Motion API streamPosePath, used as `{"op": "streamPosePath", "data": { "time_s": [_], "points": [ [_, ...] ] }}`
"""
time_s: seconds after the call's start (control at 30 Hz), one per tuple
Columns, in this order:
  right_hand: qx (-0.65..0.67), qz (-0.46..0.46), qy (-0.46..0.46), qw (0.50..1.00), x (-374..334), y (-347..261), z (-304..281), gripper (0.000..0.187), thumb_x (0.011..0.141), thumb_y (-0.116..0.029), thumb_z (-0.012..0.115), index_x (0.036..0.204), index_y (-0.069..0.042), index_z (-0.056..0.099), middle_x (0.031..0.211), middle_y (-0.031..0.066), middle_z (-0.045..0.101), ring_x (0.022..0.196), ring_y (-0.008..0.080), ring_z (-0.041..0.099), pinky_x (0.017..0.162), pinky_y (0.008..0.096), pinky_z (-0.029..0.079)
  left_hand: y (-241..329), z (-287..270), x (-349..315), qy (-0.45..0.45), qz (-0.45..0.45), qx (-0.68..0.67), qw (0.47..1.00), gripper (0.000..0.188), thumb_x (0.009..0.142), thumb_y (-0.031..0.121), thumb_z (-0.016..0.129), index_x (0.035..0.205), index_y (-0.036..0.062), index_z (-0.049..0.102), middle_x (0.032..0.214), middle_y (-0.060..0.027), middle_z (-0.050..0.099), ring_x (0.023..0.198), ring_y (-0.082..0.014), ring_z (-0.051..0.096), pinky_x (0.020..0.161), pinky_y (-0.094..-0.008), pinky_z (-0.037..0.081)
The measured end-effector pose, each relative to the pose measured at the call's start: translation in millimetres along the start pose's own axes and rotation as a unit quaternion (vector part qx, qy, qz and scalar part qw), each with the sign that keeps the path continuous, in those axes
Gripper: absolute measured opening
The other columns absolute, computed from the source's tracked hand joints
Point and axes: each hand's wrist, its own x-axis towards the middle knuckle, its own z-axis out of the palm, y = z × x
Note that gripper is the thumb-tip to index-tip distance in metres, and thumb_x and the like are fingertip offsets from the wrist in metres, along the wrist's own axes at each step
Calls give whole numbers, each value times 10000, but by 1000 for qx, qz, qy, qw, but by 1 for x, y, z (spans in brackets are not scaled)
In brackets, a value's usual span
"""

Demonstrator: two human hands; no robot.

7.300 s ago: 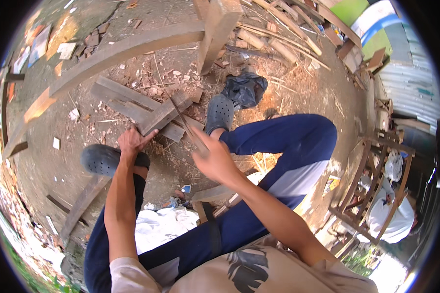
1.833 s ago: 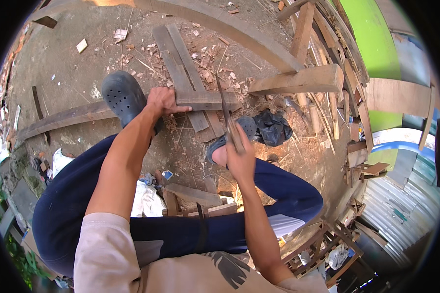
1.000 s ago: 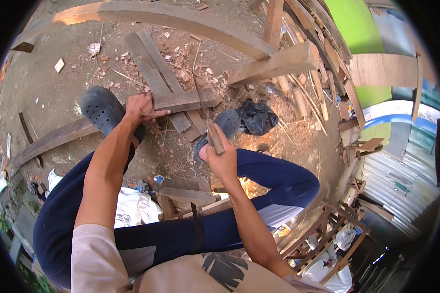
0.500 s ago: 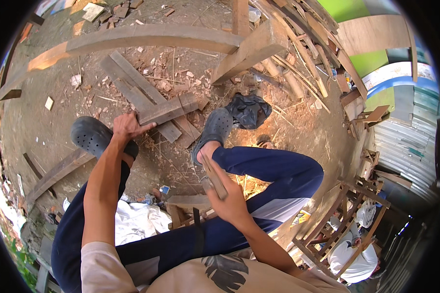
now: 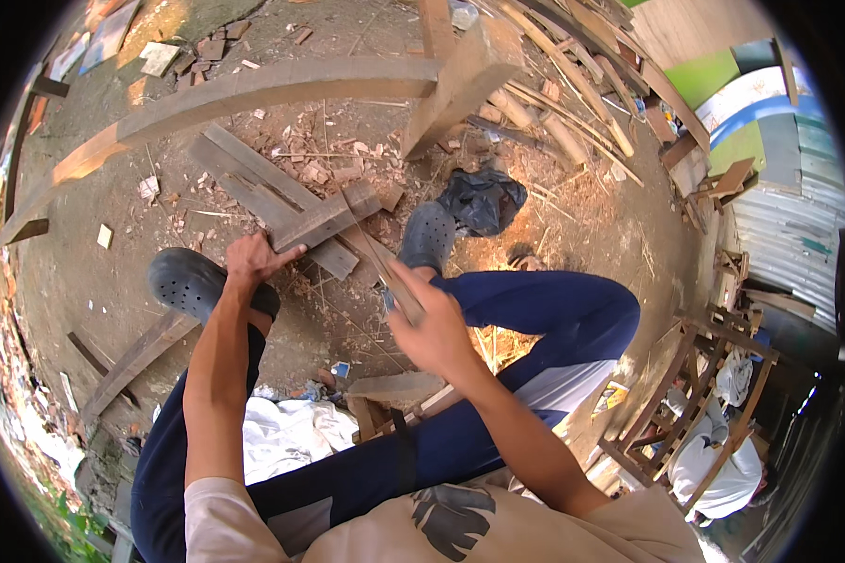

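Observation:
A short wooden block (image 5: 319, 221) lies across two weathered planks (image 5: 244, 183) on the ground. My left hand (image 5: 252, 258) grips the block's left end, thumb stretched along its near edge. In my right hand (image 5: 432, 327) is a handsaw (image 5: 377, 258), its fingers closed round the wooden handle. The thin blade slants up and left from that hand, with its far part across the block near the right end. Blur hides the teeth, and how deep the blade sits I cannot tell.
My dark clogs (image 5: 188, 283) stand either side of the planks. A black plastic bag (image 5: 482, 201) lies beyond the right one. A long curved beam (image 5: 282, 83) spans the far side. White cloth (image 5: 291, 436) lies between my legs; wooden frames (image 5: 695, 394) stand at right.
My right hand has moved up and forward with the saw, bringing the blade farther across the block. My left hand keeps its hold on the block. The whole view has shifted slightly.

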Motion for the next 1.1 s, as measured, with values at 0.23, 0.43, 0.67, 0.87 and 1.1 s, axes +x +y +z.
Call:
{"op": "streamPosePath", "data": {
  "time_s": [0.23, 0.43, 0.67, 0.87, 1.1],
  "points": [
    [11, -66, 37, 997, -69, 2, -16, 660, 852, -82, 624, 1501, -103, 508, 761, 257, 682, 653, 304, 706, 652, 434, 542, -5, 8, -2, 9, -5, 13, 1000, 1022, 755, 897, 573, 1125, -47, 701, 912, -287, 730, 908, -431, 729, 809, -500, 570],
    [84, 106, -53, 989, 38, 19, 26, 675, 861, -109, 621, 1517, -93, 462, 683, 276, 637, 627, 428, 671, 627, 497, 526, 8, 10, -6, 31, 22, 4, 999, 977, 781, 867, 588, 1110, -46, 703, 924, -298, 727, 932, -443, 726, 813, -507, 567],
    [50, 55, -68, 995, -98, -29, -73, 706, 865, -58, 603, 1549, -105, 435, 722, 265, 658, 624, 396, 681, 624, 442, 528, 3, 3, -8, 30, -1, 19, 999, 964, 783, 877, 572, 1070, -31, 718, 924, -302, 727, 920, -437, 729, 800, -505, 568],
    [54, 105, -76, 990, -128, -65, -67, 750, 875, -50, 648, 1572, -55, 370, 931, 295, 707, 656, 392, 692, 660, 446, 551, 5, 2, -2, 25, 7, 26, 999, 985, 786, 893, 540, 1074, -33, 718, 914, -297, 729, 930, -445, 725, 818, -515, 561],
    [60, 49, 51, 996, -159, -56, -108, 644, 894, -41, 632, 1515, -40, 464, 1001, 281, 713, 756, 389, 726, 684, 385, 560, 12, -7, -12, 18, -37, 32, 999, 1089, 752, 911, 557, 1254, -52, 647, 1093, -293, 713, 1045, -432, 705, 911, -496, 552]
  ]
}}
